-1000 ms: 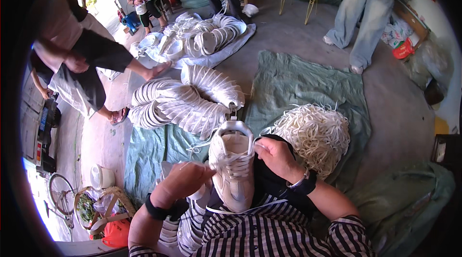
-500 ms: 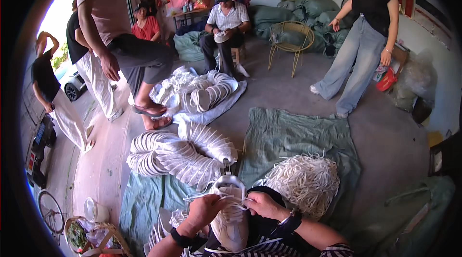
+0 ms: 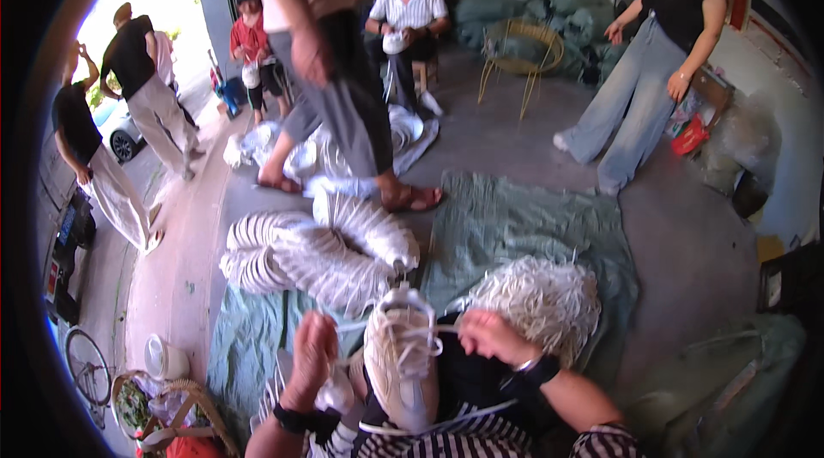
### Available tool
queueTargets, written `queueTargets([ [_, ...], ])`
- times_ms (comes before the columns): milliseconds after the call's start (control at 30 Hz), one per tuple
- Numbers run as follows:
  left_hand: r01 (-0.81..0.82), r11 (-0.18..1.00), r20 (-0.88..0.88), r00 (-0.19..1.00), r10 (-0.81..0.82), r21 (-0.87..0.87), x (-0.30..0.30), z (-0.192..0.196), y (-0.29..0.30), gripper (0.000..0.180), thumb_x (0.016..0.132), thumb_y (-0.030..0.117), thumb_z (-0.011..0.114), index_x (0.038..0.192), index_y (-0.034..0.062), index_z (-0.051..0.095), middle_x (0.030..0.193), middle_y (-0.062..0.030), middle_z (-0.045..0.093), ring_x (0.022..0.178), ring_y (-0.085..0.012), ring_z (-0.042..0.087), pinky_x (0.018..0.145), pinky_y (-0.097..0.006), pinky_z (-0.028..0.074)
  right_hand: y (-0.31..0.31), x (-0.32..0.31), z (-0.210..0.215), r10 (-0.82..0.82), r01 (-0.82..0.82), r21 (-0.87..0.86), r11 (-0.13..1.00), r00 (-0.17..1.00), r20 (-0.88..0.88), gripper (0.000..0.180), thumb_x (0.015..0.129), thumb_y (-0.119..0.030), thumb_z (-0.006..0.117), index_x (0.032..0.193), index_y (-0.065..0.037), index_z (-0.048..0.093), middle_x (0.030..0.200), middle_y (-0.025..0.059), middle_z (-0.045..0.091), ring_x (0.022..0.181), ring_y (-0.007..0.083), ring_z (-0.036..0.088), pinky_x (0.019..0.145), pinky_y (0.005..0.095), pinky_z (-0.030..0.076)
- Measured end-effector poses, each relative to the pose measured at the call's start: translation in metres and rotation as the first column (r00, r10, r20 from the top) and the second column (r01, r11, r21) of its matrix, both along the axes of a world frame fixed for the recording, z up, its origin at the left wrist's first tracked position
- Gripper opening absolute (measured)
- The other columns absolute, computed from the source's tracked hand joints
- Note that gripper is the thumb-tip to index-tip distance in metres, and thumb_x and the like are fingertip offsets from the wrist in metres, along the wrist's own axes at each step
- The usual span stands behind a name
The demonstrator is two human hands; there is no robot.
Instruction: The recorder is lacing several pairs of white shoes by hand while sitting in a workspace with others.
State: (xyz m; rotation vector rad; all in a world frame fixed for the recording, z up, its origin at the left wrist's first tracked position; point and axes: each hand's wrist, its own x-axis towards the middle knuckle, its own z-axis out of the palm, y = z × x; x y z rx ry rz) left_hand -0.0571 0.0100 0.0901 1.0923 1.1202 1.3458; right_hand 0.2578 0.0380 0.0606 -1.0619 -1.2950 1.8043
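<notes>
A white lace-up sneaker (image 3: pixel 396 376) rests on my lap at the lower middle, its opening pointing away from me. Left of the shoe, my left hand (image 3: pixel 311 355) is closed on one end of a white shoelace (image 3: pixel 350 327) that runs to the upper eyelets. On the other side, my right hand (image 3: pixel 493 339) pinches the lace's other part, and it stretches nearly straight across. Both hands are slightly blurred. A loose loop of lace hangs over the striped cloth on my lap.
Rows of white shoe uppers (image 3: pixel 300 256) and a heap of white laces (image 3: pixel 549 299) lie on green sheeting (image 3: pixel 455 218). A walking person (image 3: pixel 330 72) passes beyond. Others sit or stand farther off, near a wire chair (image 3: pixel 519 63). A basket (image 3: pixel 206 419) stands at lower left.
My hands have moved apart from the shoe's opening, drawing the lace outward to both sides. The walking person has stepped right, past the shoe piles.
</notes>
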Motion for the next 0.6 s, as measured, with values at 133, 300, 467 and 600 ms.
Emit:
queueTargets([
  [133,-0.085,0.996,0.211,0.974,0.086,-0.015,-0.016,0.030,0.011,0.022,0.097,0.028,0.041,0.083,0.0122,0.046,0.057,0.0043,0.037,0.046,-0.0060,0.033,0.044,-0.022,0.027,0.009,0.046,0.016,-0.201,0.201,-0.016,0.979,0.980,-0.003,0.031,0.097,-0.029,0.041,0.088,-0.003,0.056,0.061,0.0057,0.057,0.040,0.0056,0.042,0.037,0.0181,0.033],
  [300,-0.194,0.980,0.352,0.915,0.197,-0.045,-0.043,0.025,0.019,0.019,0.097,0.024,0.039,0.094,0.0102,0.051,0.061,0.0041,0.043,0.052,-0.0057,0.038,0.049,-0.023,0.033,0.018,0.079,-0.005,-0.360,0.360,-0.011,0.933,0.932,-0.037,0.031,0.095,-0.030,0.045,0.087,-0.003,0.058,0.058,0.0025,0.054,0.040,0.0053,0.042,0.038,0.0186,0.033],
  [467,-0.336,0.941,0.355,0.874,0.330,-0.048,-0.059,0.017,0.018,0.022,0.096,0.022,0.040,0.106,0.0075,0.052,0.062,0.0035,0.046,0.053,-0.0051,0.038,0.049,-0.022,0.032,0.009,0.019,-0.009,-0.172,0.138,0.150,0.979,0.954,0.246,0.022,0.089,-0.020,0.054,0.083,-0.001,0.063,0.057,-0.0018,0.052,0.049,0.0040,0.046,0.045,0.0190,0.035],
  [600,-0.342,0.938,0.243,0.906,0.345,-0.059,-0.062,0.016,0.011,0.022,0.096,0.022,0.040,0.108,0.0077,0.052,0.061,0.0032,0.046,0.046,-0.0052,0.033,0.043,-0.021,0.028,-0.004,-0.035,-0.002,-0.002,-0.156,0.310,0.938,0.890,0.456,0.024,0.085,-0.024,0.061,0.080,0.000,0.061,0.058,-0.0014,0.054,0.052,0.0067,0.052,0.048,0.0217,0.040],
])
